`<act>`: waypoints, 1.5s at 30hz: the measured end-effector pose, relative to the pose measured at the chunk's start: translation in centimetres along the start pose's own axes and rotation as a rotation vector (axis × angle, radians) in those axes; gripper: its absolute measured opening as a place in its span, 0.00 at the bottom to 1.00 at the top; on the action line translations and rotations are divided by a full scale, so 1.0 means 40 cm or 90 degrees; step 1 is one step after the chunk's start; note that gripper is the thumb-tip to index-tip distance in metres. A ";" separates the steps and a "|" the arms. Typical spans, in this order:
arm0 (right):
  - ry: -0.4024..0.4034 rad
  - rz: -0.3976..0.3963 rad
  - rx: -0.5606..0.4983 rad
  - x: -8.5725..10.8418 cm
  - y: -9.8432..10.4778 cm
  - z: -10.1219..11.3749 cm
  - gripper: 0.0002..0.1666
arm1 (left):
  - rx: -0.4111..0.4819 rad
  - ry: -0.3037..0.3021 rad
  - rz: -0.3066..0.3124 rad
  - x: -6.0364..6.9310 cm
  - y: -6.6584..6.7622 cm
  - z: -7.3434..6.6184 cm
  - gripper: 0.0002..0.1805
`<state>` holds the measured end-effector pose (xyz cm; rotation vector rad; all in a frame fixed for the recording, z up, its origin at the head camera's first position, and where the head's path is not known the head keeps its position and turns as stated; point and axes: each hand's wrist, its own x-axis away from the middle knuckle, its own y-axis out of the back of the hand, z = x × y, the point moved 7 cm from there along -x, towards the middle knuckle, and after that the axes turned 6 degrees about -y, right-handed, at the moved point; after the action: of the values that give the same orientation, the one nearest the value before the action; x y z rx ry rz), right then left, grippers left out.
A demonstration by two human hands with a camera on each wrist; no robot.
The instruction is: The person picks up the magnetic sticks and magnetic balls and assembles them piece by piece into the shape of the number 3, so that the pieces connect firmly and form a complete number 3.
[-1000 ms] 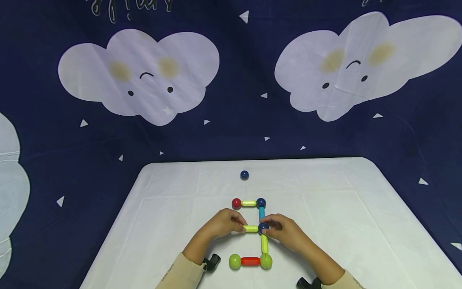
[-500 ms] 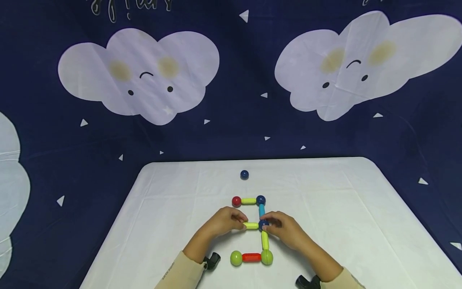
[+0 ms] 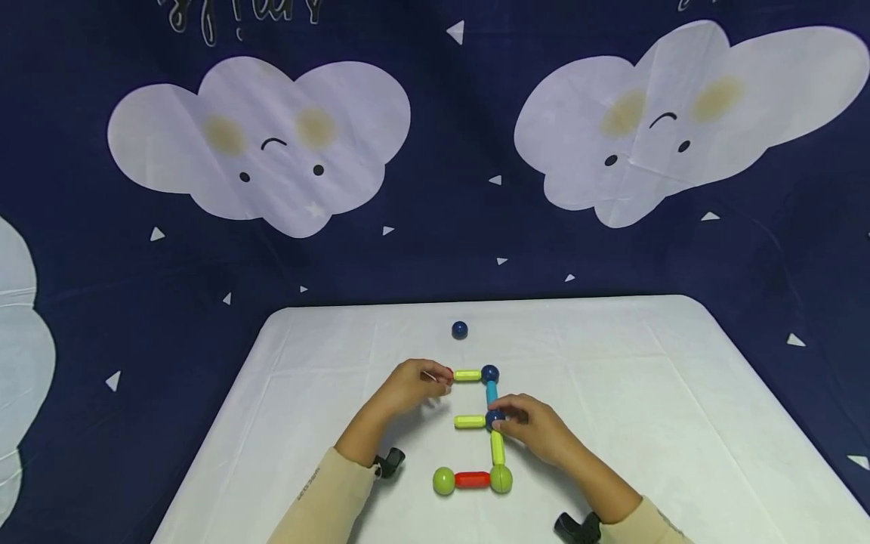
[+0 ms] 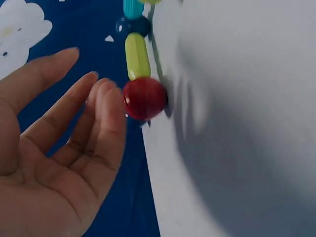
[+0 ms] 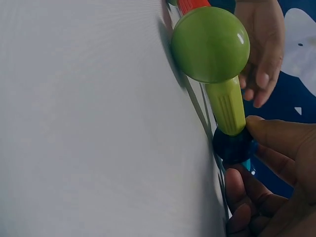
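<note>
A flat figure of magnetic sticks and balls lies on the white table [image 3: 306,423]. My right hand [image 3: 538,429] pinches the dark blue middle ball [image 5: 233,148] between thumb and fingers. From that ball a yellow-green stick [image 3: 469,421] points left with a free end. My left hand [image 3: 413,388] is at the red ball [image 4: 144,98], fingers loosely extended beside it and not closed round it; the head view mostly hides this ball. A yellow stick [image 3: 467,375] links it to the far dark blue ball [image 3: 490,374], and a light blue stick [image 3: 492,394] runs down to the middle.
At the near end, a red stick [image 3: 472,480] joins two green balls [image 3: 444,481]. Another yellow-green stick [image 3: 498,449] leads up to the middle. One loose dark blue ball [image 3: 459,330] sits near the table's far edge. A navy cloth with clouds [image 3: 435,151] hangs behind.
My left hand has let go of the middle yellow-green stick and moved away from me to the red ball. The figure has slid slightly toward the far edge, my right hand still on its ball.
</note>
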<state>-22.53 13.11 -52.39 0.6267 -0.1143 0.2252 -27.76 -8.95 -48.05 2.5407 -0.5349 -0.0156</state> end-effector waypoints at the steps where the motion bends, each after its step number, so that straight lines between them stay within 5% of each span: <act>1: 0.000 0.001 0.000 -0.001 0.000 -0.001 0.15 | 0.010 0.001 -0.013 -0.008 0.010 0.002 0.14; 11: -0.002 0.004 -0.011 -0.009 -0.004 -0.006 0.16 | 0.125 -0.013 -0.133 -0.081 0.074 0.027 0.20; 24: -0.002 0.010 -0.015 -0.005 0.000 -0.003 0.16 | 0.156 0.016 -0.130 -0.167 0.082 0.051 0.21; 35: 0.002 0.014 -0.030 -0.006 -0.001 -0.007 0.16 | 0.050 0.046 -0.151 -0.227 0.064 0.045 0.21; 45: -0.001 0.009 -0.026 -0.005 0.000 -0.013 0.16 | 0.029 0.051 -0.136 -0.265 0.045 0.053 0.23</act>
<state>-22.69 13.37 -52.84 0.5853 -0.1250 0.2349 -38.45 -7.40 -49.96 2.6192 -0.2329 0.0204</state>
